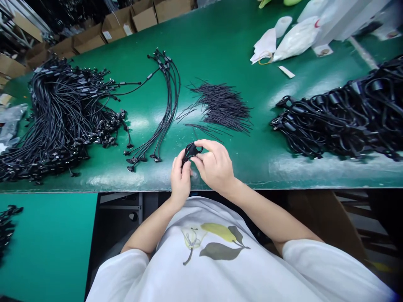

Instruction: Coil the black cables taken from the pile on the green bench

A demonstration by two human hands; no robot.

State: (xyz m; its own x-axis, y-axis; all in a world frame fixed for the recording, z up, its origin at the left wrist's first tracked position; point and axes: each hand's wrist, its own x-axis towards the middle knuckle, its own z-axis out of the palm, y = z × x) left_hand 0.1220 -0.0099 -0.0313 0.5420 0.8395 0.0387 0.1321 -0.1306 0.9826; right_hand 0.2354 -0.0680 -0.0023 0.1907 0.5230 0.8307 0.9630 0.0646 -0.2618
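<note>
Close to the table's front edge, my left hand [181, 176] is closed around one side of a small coiled black cable [189, 152]. From the other side my right hand [215, 164] pinches the same coil, its thumb and fingertips pressed together; what lies right under them is partly hidden. Just beyond my hands is a heap of short, thin black ties [222, 105]. To the left of the hands lies a loose group of several straight black cables [171, 100] with connectors at their ends.
A large pile of uncoiled black cables [59, 105] covers the left of the green table [201, 46]. Bundled coiled cables [343, 113] are heaped at the right. White plastic bags and paper [292, 42] lie at the back right. Cardboard boxes [119, 25] line the far edge.
</note>
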